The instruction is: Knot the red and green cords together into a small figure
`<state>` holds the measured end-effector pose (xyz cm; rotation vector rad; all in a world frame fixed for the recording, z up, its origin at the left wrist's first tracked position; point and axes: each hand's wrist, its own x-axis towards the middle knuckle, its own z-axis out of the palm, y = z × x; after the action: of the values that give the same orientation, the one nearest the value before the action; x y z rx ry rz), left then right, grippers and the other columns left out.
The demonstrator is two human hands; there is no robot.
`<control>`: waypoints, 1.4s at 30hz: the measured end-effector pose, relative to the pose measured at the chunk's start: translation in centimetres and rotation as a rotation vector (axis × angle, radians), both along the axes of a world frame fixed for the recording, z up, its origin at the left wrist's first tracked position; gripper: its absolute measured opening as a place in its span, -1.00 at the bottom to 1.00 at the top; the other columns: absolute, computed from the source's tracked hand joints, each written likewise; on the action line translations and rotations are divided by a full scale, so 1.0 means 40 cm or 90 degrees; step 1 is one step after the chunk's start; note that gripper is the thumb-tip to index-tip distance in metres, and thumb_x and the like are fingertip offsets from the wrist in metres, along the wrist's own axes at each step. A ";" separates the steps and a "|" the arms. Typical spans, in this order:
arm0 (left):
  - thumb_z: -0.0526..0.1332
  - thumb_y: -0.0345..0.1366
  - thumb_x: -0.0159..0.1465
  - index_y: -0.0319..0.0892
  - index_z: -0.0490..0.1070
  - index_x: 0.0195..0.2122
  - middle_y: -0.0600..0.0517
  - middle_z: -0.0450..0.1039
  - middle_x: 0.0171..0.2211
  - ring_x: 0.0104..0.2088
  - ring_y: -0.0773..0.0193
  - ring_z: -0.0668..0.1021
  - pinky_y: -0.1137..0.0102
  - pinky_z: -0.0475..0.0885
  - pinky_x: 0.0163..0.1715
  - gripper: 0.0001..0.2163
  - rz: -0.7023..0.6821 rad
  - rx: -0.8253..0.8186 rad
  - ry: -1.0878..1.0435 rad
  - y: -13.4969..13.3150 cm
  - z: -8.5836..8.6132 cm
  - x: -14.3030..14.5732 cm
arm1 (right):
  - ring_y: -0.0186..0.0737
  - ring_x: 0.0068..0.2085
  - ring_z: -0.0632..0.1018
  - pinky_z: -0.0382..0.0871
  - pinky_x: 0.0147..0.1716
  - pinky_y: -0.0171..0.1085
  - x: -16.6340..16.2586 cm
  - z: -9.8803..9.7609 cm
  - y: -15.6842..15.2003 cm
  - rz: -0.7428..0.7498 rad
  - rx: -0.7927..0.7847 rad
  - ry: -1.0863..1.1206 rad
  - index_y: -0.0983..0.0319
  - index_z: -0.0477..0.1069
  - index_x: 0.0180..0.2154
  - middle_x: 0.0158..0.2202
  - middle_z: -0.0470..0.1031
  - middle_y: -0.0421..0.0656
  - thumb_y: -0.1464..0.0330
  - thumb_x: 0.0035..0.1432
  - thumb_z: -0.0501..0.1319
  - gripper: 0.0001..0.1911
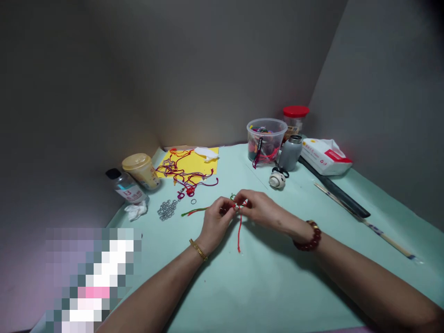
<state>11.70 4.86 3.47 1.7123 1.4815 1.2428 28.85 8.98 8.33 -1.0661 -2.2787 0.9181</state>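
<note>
The table [277, 296] is surfaced with pale green sheet. Left hand [217, 222] and right hand [260, 210] are held close together above its middle, fingers curled inward, fingertips meeting in a pinch on a red cord [239, 233]. The exact grip is hidden by the fingers. The cord's free length hangs below the pinch; a green-and-red cord [194, 212] extends out past the left hand.

Far left of the hands: yellow paper [206, 159] under a tangle of red and purple cords [183, 169], near a yellow-lidded cup [140, 171] and a clear bottle [126, 187].

Far right: clear plastic tub [265, 138] of mixed cords, beside a red-lidded jar [294, 118], a grey flask [290, 152] and a white packet [324, 157]. A long black strip [333, 187] and a wooden stick [364, 222] lie along the right side.

Small items: scissors [280, 172], crumpled tissue [136, 210], a heap of metal rings [167, 209], one dark ring [193, 201].
</note>
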 end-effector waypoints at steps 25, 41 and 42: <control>0.15 -0.18 0.24 -0.15 0.47 -0.41 0.09 0.51 -0.45 -0.44 0.31 0.44 0.46 0.23 -0.43 -0.80 0.051 -0.072 0.328 0.059 0.134 -0.242 | -0.24 -0.26 0.44 0.23 -0.25 -0.29 0.001 -0.034 0.011 0.094 0.150 -0.118 0.21 0.44 -0.29 -0.29 0.46 -0.14 0.48 0.22 0.07 -0.82; 0.16 -0.29 0.14 -0.13 0.46 -0.45 0.05 0.46 -0.47 -0.45 0.27 0.41 0.43 0.15 -0.47 -0.89 -0.064 -0.179 0.484 0.052 0.077 -0.253 | -0.21 -0.24 0.45 0.20 -0.31 -0.29 -0.217 -0.064 0.017 0.099 0.218 -0.214 0.23 0.45 -0.26 -0.24 0.49 -0.08 0.41 0.29 0.06 -0.82; 0.15 -0.29 0.15 -0.13 0.46 -0.46 0.05 0.46 -0.48 -0.47 0.28 0.41 0.44 0.15 -0.48 -0.88 -0.072 -0.186 0.481 0.053 0.076 -0.254 | -0.20 -0.23 0.46 0.21 -0.30 -0.29 -0.218 -0.067 0.011 0.102 0.223 -0.217 0.23 0.45 -0.26 -0.24 0.49 -0.07 0.41 0.28 0.07 -0.82</control>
<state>1.55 7.00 6.53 2.1226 1.8165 0.2745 20.15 9.42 5.65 -0.9507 -2.7069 0.3850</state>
